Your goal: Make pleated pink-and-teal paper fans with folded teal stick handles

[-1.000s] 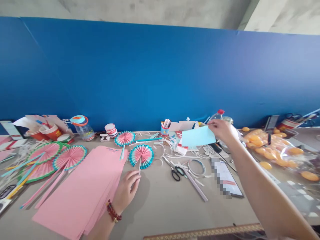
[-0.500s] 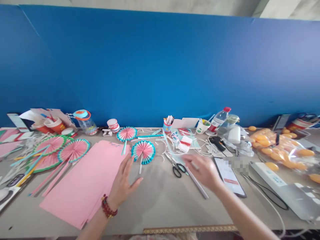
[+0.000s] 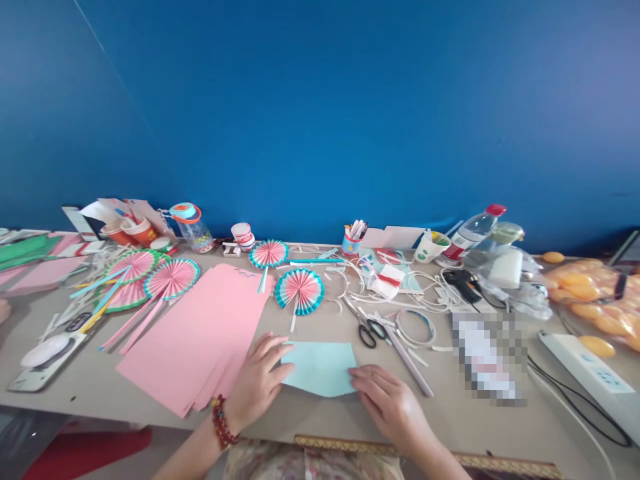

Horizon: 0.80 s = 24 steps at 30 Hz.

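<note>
A light blue sheet of paper (image 3: 320, 367) lies flat on the table (image 3: 320, 420) right in front of me. My left hand (image 3: 260, 381), with a red bead bracelet at the wrist, rests on the sheet's left edge with its fingers stretched out. My right hand (image 3: 389, 402) presses flat on the sheet's right corner, fingers extended. A stack of pink paper (image 3: 200, 330) lies beside my left hand. Just beyond the sheet sits a pink and teal paper fan (image 3: 299, 292).
Black-handled scissors (image 3: 367, 327) and white paper strips lie right of the fan. More paper fans (image 3: 150, 280), cups, a jar and a water bottle (image 3: 470, 232) line the back. A phone (image 3: 487, 357), a power strip (image 3: 590, 380) and orange balls (image 3: 590, 290) are at the right.
My right hand carried the light blue sheet from the back right of the table down to the front. Both hands now lie on it. The camera tilted down.
</note>
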{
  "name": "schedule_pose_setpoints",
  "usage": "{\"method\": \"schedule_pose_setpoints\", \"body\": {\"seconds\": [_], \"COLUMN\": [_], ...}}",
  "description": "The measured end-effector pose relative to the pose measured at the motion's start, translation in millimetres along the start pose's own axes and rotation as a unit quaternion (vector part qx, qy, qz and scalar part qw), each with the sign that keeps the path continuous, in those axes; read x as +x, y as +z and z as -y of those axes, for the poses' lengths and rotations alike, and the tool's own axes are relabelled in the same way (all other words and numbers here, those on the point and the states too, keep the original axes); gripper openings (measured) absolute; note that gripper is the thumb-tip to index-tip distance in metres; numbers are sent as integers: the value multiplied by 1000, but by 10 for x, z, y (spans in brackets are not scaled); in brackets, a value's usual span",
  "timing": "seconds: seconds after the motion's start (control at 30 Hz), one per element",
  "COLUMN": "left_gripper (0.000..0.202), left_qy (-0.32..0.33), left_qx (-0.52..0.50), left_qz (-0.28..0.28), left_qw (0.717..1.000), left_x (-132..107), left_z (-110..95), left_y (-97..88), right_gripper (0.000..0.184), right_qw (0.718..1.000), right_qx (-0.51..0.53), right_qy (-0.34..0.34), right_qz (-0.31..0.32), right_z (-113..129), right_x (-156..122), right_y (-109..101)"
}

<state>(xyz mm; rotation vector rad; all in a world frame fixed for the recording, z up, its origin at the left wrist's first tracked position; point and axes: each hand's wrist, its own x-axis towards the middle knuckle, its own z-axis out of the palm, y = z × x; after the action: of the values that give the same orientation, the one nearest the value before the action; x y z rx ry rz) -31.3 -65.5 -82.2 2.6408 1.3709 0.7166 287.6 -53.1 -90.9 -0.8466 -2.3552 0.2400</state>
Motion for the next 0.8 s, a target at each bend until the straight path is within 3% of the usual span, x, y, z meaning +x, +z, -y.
{"method": "schedule_pose_setpoints", "body": {"seconds": [0.23,0.43,0.8], "left_gripper": [56,21,18], "left_qy": [-55,-48,-70], "left_qx": [8,-32,-47], "left_qz": [43,65,71], "left_qw": [998,996,994], "left_x": [-225,-339,-219], "left_z": [-40,-83,-133], "left_y": [90,111,126], "right_gripper": [20,16,17], "right_qw": [999,996,994], "right_qx": [-6,-12,48], "right_qy": [42,60,95], "right_qz": [34,57,36], "right_z": [53,94,100], "right_x": [-108,-168,-138], "right_y": [39,62,46]}}
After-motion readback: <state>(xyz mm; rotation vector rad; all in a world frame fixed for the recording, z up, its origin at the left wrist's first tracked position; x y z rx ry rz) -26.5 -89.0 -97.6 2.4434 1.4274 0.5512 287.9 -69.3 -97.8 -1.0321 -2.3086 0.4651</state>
